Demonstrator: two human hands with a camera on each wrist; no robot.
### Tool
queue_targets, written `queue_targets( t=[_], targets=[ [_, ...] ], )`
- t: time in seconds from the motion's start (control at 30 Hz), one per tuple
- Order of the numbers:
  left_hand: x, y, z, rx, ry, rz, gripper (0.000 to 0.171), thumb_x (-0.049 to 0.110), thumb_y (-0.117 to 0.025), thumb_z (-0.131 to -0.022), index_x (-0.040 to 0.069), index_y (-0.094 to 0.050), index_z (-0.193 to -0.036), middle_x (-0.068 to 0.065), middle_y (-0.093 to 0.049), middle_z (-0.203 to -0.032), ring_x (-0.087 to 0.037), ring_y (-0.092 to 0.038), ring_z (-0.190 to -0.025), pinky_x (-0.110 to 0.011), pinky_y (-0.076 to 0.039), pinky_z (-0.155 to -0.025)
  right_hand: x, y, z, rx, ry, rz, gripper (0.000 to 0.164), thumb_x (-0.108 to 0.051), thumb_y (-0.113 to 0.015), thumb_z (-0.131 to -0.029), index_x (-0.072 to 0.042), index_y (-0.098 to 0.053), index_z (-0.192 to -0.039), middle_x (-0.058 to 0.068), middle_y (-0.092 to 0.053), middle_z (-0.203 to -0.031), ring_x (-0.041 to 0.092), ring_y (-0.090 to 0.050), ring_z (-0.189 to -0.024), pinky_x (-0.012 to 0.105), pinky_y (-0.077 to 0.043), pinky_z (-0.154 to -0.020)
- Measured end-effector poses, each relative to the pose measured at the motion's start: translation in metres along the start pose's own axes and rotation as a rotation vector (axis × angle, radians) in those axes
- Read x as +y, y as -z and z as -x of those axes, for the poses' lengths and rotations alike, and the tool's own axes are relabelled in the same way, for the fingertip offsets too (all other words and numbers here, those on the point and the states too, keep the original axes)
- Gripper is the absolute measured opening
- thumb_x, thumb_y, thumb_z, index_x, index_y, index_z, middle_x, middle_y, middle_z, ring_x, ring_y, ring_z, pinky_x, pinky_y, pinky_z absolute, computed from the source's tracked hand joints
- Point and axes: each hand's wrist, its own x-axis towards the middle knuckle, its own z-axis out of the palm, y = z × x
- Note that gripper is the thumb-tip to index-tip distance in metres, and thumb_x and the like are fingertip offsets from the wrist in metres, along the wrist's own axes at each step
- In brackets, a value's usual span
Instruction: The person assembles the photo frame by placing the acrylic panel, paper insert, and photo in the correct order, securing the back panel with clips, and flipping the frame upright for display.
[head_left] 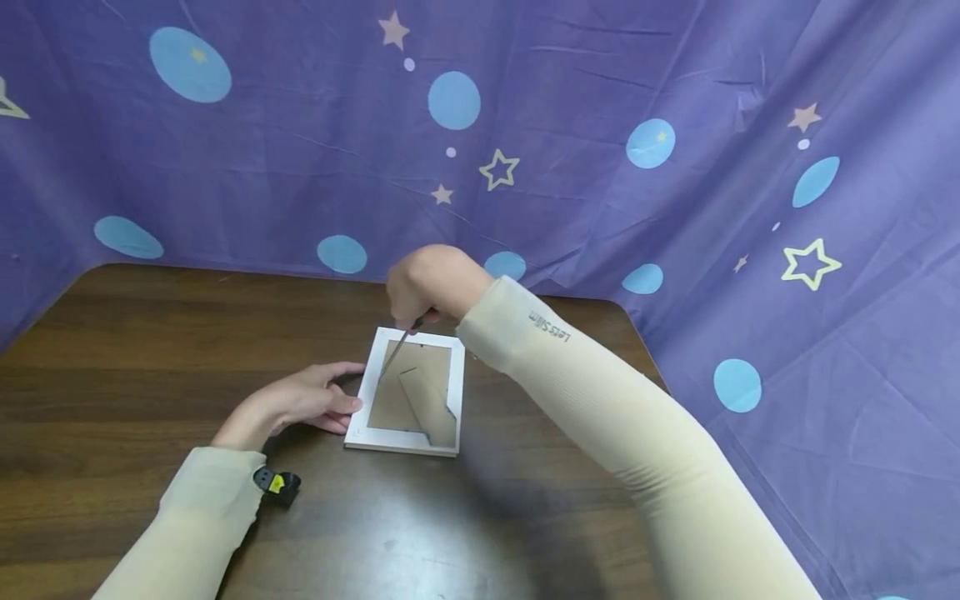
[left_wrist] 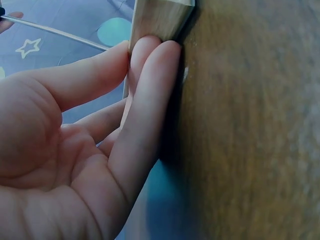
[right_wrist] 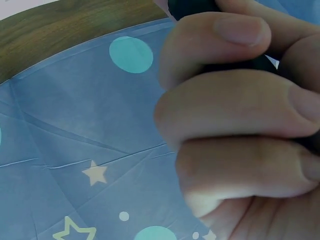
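The left hand (head_left: 315, 400), fingers extended, is touching a white rectangular picture frame (head_left: 397, 440) lying on a brown wooden table (head_left: 187, 333); farther off, the right hand (head_left: 427, 283) is gripping a black-handled tool (head_left: 393, 356) with a slim metal shaft.

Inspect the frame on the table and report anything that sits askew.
The brown stand flap on the white frame lies slanted, its foot overlapping the frame's lower-right side in the head view; it looks askew, though possibly by design.
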Motion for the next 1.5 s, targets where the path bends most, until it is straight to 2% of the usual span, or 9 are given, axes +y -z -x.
queue_targets(
  t=[0.2,0.4,0.63,0.77,1.0,1.13,1.3,1.4,1.5],
  targets=[
    [-0.002,0.002,0.000,-0.002,0.014,-0.002,0.082,0.004,-0.065,-0.104,-0.004,-0.013,-0.167,-0.020,-0.070,-0.101,-0.021,-0.071,-0.082,-0.037,-0.068,-0.078,-0.006,0.004,0.003,0.022,-0.022,0.035,0.029,-0.014,-0.052,-0.095,-0.023,-0.048,-0.068,-0.008,-0.052,-0.068,0.003,-0.044,-0.051,0.018,-0.036,-0.049],
    [-0.004,0.003,-0.001,-0.011,0.013,-0.007,0.083,0.005,-0.066,-0.104,-0.003,-0.013,-0.167,-0.020,-0.070,-0.102,-0.021,-0.071,-0.083,-0.037,-0.068,-0.078,-0.001,0.004,0.007,0.072,-0.039,-0.033,0.027,-0.012,-0.050,-0.088,-0.024,-0.045,-0.065,-0.009,-0.043,-0.055,0.005,-0.042,-0.050,0.021,-0.037,-0.048],
    [-0.008,0.006,-0.001,-0.031,0.003,0.021,0.085,0.005,-0.067,-0.103,-0.003,-0.013,-0.167,-0.021,-0.070,-0.105,-0.021,-0.072,-0.086,-0.037,-0.067,-0.081,0.003,-0.002,0.002,0.072,0.040,-0.088,0.027,-0.014,-0.053,-0.091,-0.021,-0.051,-0.065,-0.007,-0.049,-0.059,0.004,-0.042,-0.049,0.019,-0.035,-0.045],
    [-0.009,0.006,-0.002,-0.046,-0.009,0.032,0.085,0.005,-0.067,-0.103,-0.003,-0.012,-0.167,-0.022,-0.069,-0.107,-0.022,-0.072,-0.087,-0.038,-0.067,-0.083,0.003,-0.004,-0.001,0.057,0.045,-0.088,0.026,-0.014,-0.054,-0.093,-0.019,-0.056,-0.068,-0.006,-0.053,-0.064,0.004,-0.043,-0.050,0.018,-0.034,-0.045],
    [-0.007,0.004,-0.005,-0.045,-0.011,0.035,0.085,0.004,-0.066,-0.103,-0.003,-0.011,-0.167,-0.021,-0.069,-0.105,-0.022,-0.071,-0.085,-0.038,-0.067,-0.082,-0.001,-0.003,0.001,0.052,0.019,-0.020,0.027,-0.012,-0.051,-0.091,-0.022,-0.051,-0.066,-0.009,-0.050,-0.059,0.004,-0.045,-0.051,0.019,-0.037,-0.047],
    [-0.006,0.003,-0.005,-0.039,-0.003,0.023,0.084,0.004,-0.066,-0.103,-0.004,-0.012,-0.167,-0.019,-0.070,-0.104,-0.021,-0.071,-0.083,-0.038,-0.067,-0.080,-0.009,0.001,0.002,0.036,0.007,0.041,0.026,-0.012,-0.050,-0.093,-0.022,-0.051,-0.069,-0.009,-0.052,-0.064,0.003,-0.046,-0.050,0.016,-0.039,-0.048],
    [-0.004,0.002,-0.004,-0.030,0.003,0.002,0.084,0.005,-0.066,-0.103,-0.004,-0.013,-0.167,-0.018,-0.071,-0.101,-0.021,-0.071,-0.082,-0.038,-0.068,-0.079,-0.027,0.008,0.002,-0.002,-0.056,0.111,0.024,-0.015,-0.050,-0.098,-0.022,-0.057,-0.077,-0.009,-0.054,-0.072,0.003,-0.047,-0.054,0.017,-0.041,-0.052],
    [-0.003,0.002,-0.004,-0.028,0.001,-0.011,0.084,0.006,-0.066,-0.102,-0.005,-0.012,-0.166,-0.018,-0.072,-0.101,-0.022,-0.071,-0.082,-0.038,-0.068,-0.078,-0.037,0.010,0.005,0.001,-0.118,0.114,0.021,-0.019,-0.055,-0.102,-0.023,-0.062,-0.082,-0.011,-0.058,-0.077,0.004,-0.051,-0.060,0.019,-0.044,-0.058],
    [-0.003,0.002,-0.004,-0.029,-0.004,-0.001,0.084,0.006,-0.066,-0.102,-0.005,-0.012,-0.166,-0.019,-0.072,-0.101,-0.022,-0.072,-0.083,-0.039,-0.068,-0.079,-0.039,0.012,0.005,-0.007,-0.122,0.121,0.020,-0.020,-0.056,-0.102,-0.023,-0.064,-0.083,-0.011,-0.059,-0.077,0.004,-0.052,-0.061,0.019,-0.045,-0.059]
  ],
)
